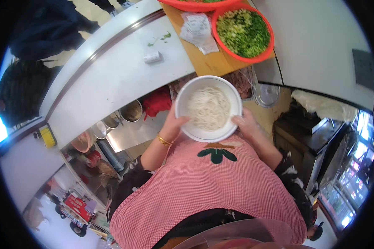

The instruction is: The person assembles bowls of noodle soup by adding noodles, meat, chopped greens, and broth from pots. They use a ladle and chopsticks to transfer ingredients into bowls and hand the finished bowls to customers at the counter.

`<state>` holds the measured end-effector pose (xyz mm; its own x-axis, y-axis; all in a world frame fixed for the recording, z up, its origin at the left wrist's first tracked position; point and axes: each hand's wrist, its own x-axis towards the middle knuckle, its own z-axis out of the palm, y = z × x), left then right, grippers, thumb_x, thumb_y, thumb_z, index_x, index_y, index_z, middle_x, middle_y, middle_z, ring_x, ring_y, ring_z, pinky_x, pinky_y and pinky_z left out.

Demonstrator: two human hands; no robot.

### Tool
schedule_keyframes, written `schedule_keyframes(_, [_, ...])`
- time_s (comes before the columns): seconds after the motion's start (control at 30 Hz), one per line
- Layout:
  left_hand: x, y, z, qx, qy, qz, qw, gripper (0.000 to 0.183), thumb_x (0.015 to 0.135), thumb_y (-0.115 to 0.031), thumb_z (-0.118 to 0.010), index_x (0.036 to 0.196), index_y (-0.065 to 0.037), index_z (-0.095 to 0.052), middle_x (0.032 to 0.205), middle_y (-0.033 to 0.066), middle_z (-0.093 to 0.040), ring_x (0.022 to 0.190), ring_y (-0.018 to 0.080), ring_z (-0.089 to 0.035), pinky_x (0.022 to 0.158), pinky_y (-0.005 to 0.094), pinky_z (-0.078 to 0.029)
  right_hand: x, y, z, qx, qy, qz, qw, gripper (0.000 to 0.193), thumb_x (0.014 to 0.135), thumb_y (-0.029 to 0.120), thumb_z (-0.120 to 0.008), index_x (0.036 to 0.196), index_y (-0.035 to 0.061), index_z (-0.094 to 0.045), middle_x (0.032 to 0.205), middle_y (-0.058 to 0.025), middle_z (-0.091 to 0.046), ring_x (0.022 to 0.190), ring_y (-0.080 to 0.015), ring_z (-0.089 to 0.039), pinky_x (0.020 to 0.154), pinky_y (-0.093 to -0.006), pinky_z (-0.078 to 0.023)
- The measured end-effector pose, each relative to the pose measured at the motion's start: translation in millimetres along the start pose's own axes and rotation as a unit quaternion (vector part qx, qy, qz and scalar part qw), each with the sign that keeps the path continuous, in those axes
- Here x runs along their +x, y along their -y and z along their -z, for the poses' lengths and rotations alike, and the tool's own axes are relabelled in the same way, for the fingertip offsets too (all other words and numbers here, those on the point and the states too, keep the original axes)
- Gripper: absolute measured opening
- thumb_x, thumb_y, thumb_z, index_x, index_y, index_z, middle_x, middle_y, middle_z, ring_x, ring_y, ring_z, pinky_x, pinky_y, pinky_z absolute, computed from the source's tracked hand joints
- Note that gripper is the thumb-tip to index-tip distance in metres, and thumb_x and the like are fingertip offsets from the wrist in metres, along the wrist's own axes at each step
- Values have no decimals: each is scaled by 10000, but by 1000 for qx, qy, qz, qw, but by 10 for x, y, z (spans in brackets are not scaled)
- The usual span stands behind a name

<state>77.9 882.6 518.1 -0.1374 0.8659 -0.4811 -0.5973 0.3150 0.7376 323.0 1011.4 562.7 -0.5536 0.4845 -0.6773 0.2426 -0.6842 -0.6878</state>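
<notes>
A white bowl (186, 92) of pale noodles (210, 108) is held level in front of my apron (203, 178). My left hand (173, 123) is closed on the bowl's left side, its thumb over the rim; a gold bracelet (164, 140) circles that wrist. On the opposite side my right hand (250, 124) grips the rim the same way. The fingers beneath the bowl are hidden. Just past the bowl, sliced meat (239, 83) lies in a tray partly covered by it.
Ahead, a red basin (271, 43) of chopped greens stands on a wooden board (187, 52) beside paper slips (198, 31). On the white counter (112, 70) lies a small paper roll (152, 57). Metal pots (131, 111) sit below its edge. At right is a dark appliance (297, 133).
</notes>
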Motion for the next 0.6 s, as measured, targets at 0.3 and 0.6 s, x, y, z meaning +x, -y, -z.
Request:
schedule_keyframes(0.3, [-599, 116, 572, -52, -137, -63, 987, 787, 674, -82, -537, 1433, 2, -346, 1362, 158, -491, 1254, 285, -501, 1065, 388, -417, 753, -327, 814, -160, -17, 148, 976, 339, 911, 134, -658, 1224, 23, -592, 1047, -42, -637, 897, -119, -616, 755, -294, -547])
schedule_keyframes(0.6, [-746, 27, 481, -140, -169, -73, 973, 689, 737, -127, -520, 1388, 50, -378, 1316, 191, -515, 1212, 320, -528, 1037, 420, -440, 790, 467, 645, -437, -270, 456, 727, 121, 847, 93, -630, 905, -5, -672, 769, -145, -672, 703, -253, -648, 646, -355, -506])
